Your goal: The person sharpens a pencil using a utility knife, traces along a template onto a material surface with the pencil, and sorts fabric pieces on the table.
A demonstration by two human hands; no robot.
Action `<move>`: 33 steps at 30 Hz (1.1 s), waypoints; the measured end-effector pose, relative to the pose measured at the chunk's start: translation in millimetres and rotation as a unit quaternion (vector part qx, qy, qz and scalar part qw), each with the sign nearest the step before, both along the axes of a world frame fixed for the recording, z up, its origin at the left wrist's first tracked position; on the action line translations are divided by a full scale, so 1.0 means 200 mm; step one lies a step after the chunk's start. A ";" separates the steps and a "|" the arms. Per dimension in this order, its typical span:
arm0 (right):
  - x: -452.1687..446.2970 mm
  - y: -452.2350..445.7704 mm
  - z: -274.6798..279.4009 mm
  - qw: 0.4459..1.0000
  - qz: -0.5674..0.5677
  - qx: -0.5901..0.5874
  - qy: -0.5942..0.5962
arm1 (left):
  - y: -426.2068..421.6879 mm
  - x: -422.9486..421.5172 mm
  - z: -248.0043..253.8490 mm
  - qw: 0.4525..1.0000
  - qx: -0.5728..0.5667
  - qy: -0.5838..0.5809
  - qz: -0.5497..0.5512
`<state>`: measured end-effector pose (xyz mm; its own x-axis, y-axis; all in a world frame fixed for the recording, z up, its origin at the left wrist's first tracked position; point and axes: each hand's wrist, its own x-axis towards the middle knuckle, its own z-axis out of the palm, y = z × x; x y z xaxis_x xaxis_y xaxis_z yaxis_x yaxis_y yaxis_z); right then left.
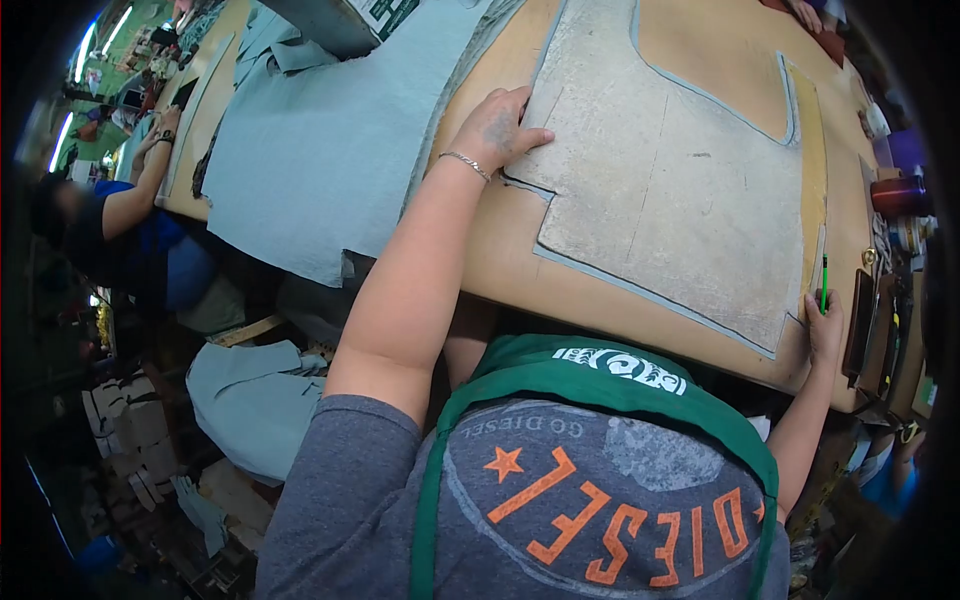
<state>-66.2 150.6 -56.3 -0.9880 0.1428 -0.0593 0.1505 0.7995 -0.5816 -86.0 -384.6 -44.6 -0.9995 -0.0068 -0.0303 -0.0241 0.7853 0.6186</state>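
A large worn grey pattern board [680,170] lies on the table in front of me, with narrow blue-grey material edges showing beneath its outline. At its left edge, my left hand [495,130] rests with the thumb stretched onto the board and apart from the fingers. My right hand [825,328] is beside the board's lower right corner, its fingers closed around a bright green pen [825,275] that points upward. A yellowish strip [811,180] runs along the board's right side.
Blue-grey sheet material [330,150] covers the table's left part and hangs over its edge. A metal post [325,22] stands at the back. Another person [135,215] leans on the table at far left. Dark red cylinder [900,197] and boxes stand at right.
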 end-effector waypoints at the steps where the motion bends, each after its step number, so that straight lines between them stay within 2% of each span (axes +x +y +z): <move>1: 0.00 -0.01 0.01 1.000 0.002 0.012 -0.001 | -0.01 -0.01 0.00 1.000 -0.010 -0.023 -0.003; 2: 0.00 -0.01 0.02 1.000 0.004 0.023 -0.002 | -0.01 -0.02 0.00 0.999 -0.021 -0.046 -0.006; 5: 0.00 -0.01 0.01 1.000 0.005 0.016 0.002 | -0.01 0.03 0.00 1.000 -0.006 0.007 0.006; 8: 0.00 0.00 0.01 1.000 0.001 0.008 -0.005 | 0.00 0.05 0.00 1.000 -0.005 0.003 0.019; 15: 0.00 -0.01 0.01 0.999 -0.012 -0.033 -0.006 | 0.00 0.04 -0.02 0.996 -0.080 0.047 0.008; 18: -0.01 0.03 -0.01 0.998 0.029 0.045 0.020 | -0.02 0.04 -0.04 0.995 -0.083 0.061 -0.005; 21: 0.02 -0.05 0.02 0.999 0.007 0.028 0.039 | -0.04 0.02 -0.02 0.988 -0.139 0.056 -0.046; 22: 0.02 -0.03 0.02 0.997 0.024 0.060 0.044 | -0.03 0.04 -0.05 0.991 -0.085 0.103 -0.031; 23: 0.03 -0.06 0.03 0.992 0.009 0.111 0.063 | -0.02 0.04 -0.01 0.987 -0.120 0.085 -0.057; 25: 0.05 -0.06 0.03 0.995 0.007 0.074 0.063 | -0.04 0.02 -0.04 0.989 -0.122 0.058 -0.060; 26: 0.05 -0.09 0.05 0.996 -0.009 0.064 0.055 | -0.05 0.02 -0.06 0.992 -0.075 0.082 -0.067; 33: 0.06 -0.11 0.04 0.998 -0.042 0.032 0.040 | -0.02 0.03 0.00 0.995 -0.087 0.016 -0.047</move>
<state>-53.6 128.0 -47.6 -0.9736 0.2260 0.0310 0.1735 0.8217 -0.5429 -80.1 -388.7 -45.3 -0.9964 0.0849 -0.0055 0.0722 0.8783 0.4726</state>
